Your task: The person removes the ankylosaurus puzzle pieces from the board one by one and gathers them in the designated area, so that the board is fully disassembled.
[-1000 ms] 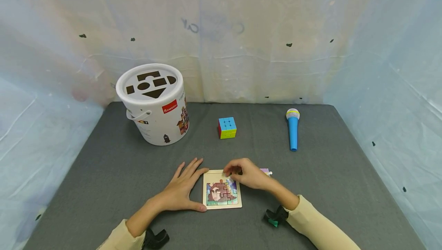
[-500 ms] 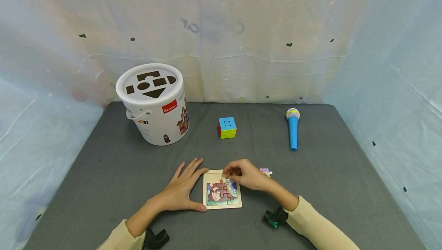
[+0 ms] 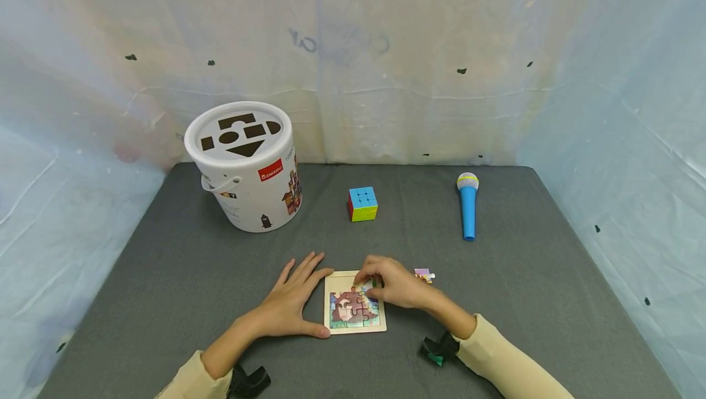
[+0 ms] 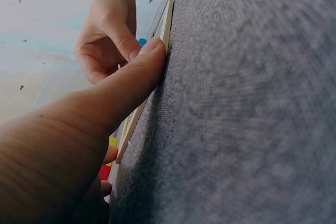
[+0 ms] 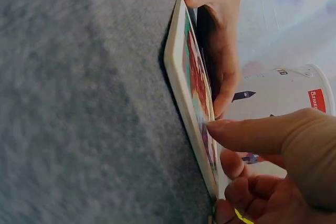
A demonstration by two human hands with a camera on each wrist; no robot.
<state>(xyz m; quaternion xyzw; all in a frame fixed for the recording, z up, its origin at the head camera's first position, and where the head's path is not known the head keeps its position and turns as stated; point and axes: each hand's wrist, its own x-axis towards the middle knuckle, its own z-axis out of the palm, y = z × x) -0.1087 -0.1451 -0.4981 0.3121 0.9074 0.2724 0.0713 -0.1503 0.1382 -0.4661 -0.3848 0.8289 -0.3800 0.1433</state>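
A loose piece [image 3: 424, 275] lies near the right hand [image 3: 393, 282], beyond its wrist — fingers curled over the puzzle board [image 3: 358, 330], grip unclear; left hand [image 3: 287, 305] spread.

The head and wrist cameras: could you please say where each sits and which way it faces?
Head: head-worn, facing forward and down at the puzzle; left hand, right hand and sleeves show.
Left wrist: on that wrist, looking across the cloth at the puzzle's edge; left hand near, right hand beyond.
Right wrist: on that wrist, looking low over the puzzle; right hand near, left hand beyond.
Head and right wrist views share the bucket.
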